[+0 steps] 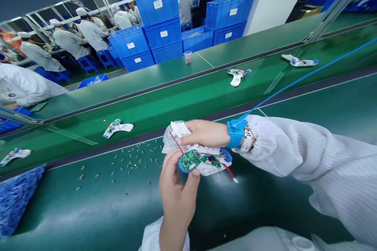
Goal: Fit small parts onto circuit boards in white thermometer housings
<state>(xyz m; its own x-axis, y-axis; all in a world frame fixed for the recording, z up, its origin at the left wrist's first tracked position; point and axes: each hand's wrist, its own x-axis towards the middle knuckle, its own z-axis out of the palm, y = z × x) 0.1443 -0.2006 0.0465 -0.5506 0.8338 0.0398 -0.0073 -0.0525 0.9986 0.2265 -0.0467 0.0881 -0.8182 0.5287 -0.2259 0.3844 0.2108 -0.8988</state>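
Note:
My left hand (178, 190) comes up from the bottom edge, thumb and fingers closed on the rounded end of a white-and-blue housing (209, 169). A green circuit board (190, 160) sits in that end, with red wires standing out. Just above it, my right hand (203, 132), wearing a blue wrist strap (236, 132) with a cord, is closed on a clear plastic bag (171, 138) with white print. The bag's contents are hard to make out. Many small metal parts (129, 164) lie scattered on the green bench left of my hands.
Similar housings with boards lie on the green belt (165, 104), at left (118, 127) and right (239, 75). Blue packed parts (20, 200) are at the lower left. Beyond stand a small cup (187, 57), stacked blue crates (161, 19) and several people in white.

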